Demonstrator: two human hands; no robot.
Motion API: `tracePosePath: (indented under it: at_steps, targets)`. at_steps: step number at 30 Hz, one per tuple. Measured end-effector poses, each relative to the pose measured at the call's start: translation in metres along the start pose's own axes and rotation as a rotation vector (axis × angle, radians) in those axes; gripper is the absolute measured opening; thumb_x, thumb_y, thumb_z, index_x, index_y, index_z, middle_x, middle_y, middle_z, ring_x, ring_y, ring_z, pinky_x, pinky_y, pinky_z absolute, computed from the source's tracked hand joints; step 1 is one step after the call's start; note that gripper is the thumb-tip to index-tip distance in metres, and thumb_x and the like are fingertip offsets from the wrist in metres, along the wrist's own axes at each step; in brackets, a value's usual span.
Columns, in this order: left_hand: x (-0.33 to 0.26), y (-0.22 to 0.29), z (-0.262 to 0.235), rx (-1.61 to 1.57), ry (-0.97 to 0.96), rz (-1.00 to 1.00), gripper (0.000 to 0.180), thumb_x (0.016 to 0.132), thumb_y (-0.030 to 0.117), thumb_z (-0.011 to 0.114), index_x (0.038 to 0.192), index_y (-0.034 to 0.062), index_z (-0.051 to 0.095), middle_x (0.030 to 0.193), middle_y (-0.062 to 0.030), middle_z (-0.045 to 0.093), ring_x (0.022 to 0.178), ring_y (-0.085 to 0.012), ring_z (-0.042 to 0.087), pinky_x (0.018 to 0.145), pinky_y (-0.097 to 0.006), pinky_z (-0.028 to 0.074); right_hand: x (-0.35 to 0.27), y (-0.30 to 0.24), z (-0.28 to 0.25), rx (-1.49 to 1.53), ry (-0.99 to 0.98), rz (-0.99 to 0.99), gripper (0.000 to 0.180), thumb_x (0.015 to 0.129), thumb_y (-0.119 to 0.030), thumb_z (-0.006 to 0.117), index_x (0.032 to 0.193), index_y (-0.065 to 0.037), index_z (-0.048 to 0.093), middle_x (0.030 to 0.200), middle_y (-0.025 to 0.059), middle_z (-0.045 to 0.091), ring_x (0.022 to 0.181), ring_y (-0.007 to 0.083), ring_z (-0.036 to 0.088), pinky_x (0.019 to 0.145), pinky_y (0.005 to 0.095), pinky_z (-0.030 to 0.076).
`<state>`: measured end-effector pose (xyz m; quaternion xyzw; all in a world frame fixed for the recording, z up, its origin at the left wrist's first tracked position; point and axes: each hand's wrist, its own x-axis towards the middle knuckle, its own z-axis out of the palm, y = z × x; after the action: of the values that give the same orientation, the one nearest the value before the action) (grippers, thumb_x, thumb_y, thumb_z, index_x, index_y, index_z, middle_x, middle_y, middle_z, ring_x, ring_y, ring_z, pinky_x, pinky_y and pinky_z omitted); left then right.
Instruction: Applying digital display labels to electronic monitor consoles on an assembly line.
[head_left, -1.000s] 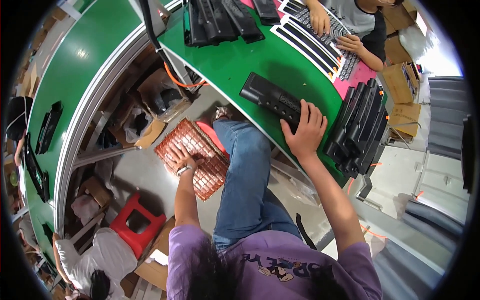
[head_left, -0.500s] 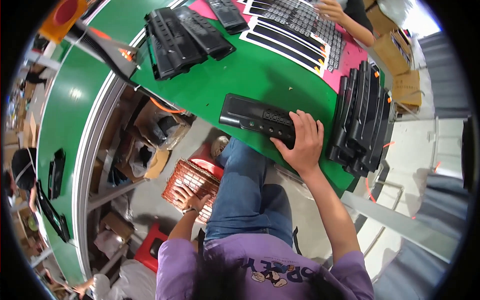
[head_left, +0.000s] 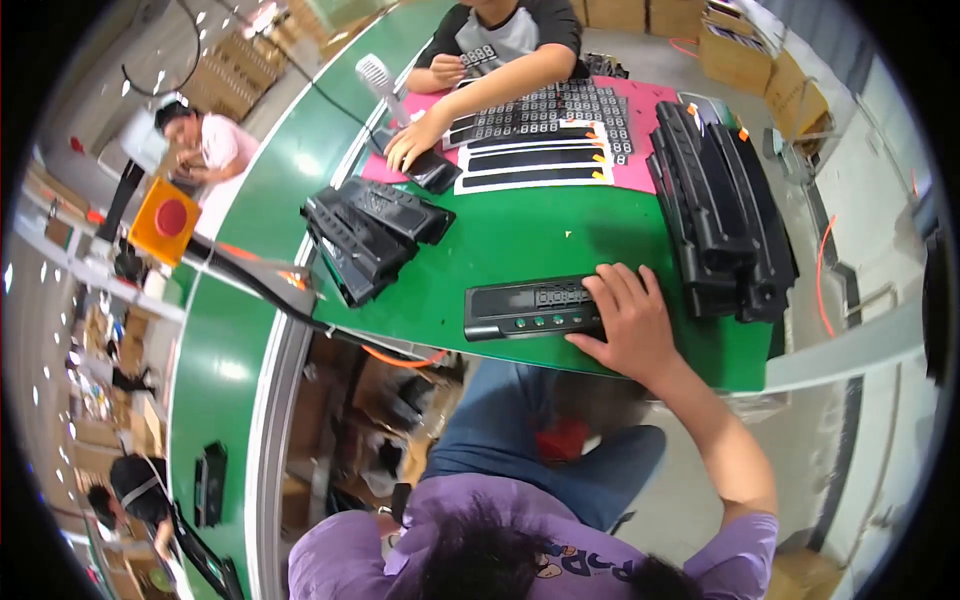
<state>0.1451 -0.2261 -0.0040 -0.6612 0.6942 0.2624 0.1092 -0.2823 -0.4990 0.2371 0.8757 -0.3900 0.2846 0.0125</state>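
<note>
A long black plastic housing [head_left: 500, 312] lies on the green table near its front edge. It has a digit display window and a row of small round buttons. My right hand [head_left: 635, 320] grips its right end, fingers over the far edge and thumb at the near edge. Of my left arm only a bit of skin [head_left: 388, 524] shows beside my purple shirt; its fingers are hidden. Several similar black housings [head_left: 365, 235] are piled at the left, and another stack of housings [head_left: 715, 215] stands right of my hand.
Opposite, a co-worker's hand [head_left: 418, 140] rests on a black housing by the pink mat [head_left: 645, 110]. Digit sheets [head_left: 545, 115] and white-edged black strips [head_left: 535, 160] cover the mat. An orange box with a red button [head_left: 165, 220] stands at the left, beside a green conveyor [head_left: 225, 370].
My view has tilted up and turned, bringing the co-worker into sight. My left hand has left the woven copper-coloured basket and is now mostly hidden. My right hand stays on the housing.
</note>
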Motion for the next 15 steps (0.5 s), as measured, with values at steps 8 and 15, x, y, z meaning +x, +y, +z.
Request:
tracePosePath:
  at_steps: [8,15]
  targets:
    - [0.057,-0.086,-0.018,0.020,-0.253,0.653,0.039,0.087,0.034,0.062,0.110,0.0029,0.058,0.102,-0.0204,0.060,0.092,-0.0348,0.057,0.078,-0.043,0.049,0.001,-0.007,-0.011,0.000,0.058,0.014,0.064,0.058,-0.034,0.087,0.109,-0.004,0.062,0.117,0.0147,0.062,0.114,0.0342,0.056,0.101,0.0463,0.040]
    - [0.060,-0.017,-0.084,-0.176,-0.299,1.006,0.021,0.088,0.024,0.067,0.084,0.0045,0.064,0.078,-0.0145,0.062,0.069,-0.0298,0.061,0.062,-0.040,0.047,0.008,-0.018,0.000,-0.151,0.153,0.215,0.061,0.059,-0.035,0.085,0.107,-0.004,0.064,0.110,0.0150,0.066,0.108,0.0332,0.061,0.098,0.0442,0.042]
